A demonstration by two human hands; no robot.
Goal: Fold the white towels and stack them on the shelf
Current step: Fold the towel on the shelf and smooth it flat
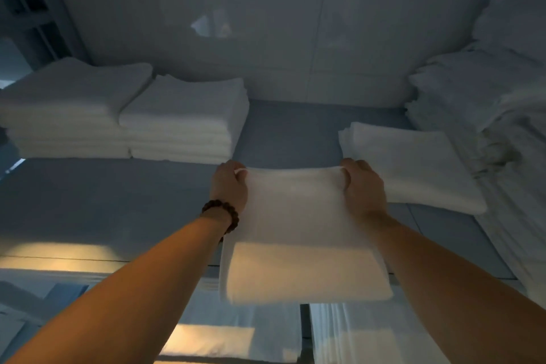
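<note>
A white towel (298, 221) is stretched between both hands over the grey shelf (118, 201), its lower part folded and hanging past the shelf's front edge. My left hand (229, 183), with a dark bead bracelet on the wrist, pinches the towel's far left corner. My right hand (363, 186) grips its far right corner. Just right of it lies a folded white towel (410, 168) flat on the shelf. Two stacks of folded towels (124, 115) stand at the back left.
A tall, loose pile of white linen (490, 103) fills the right side of the shelf. A pale wall (266, 23) closes the back. More white linen (354, 331) shows on the level below the shelf edge.
</note>
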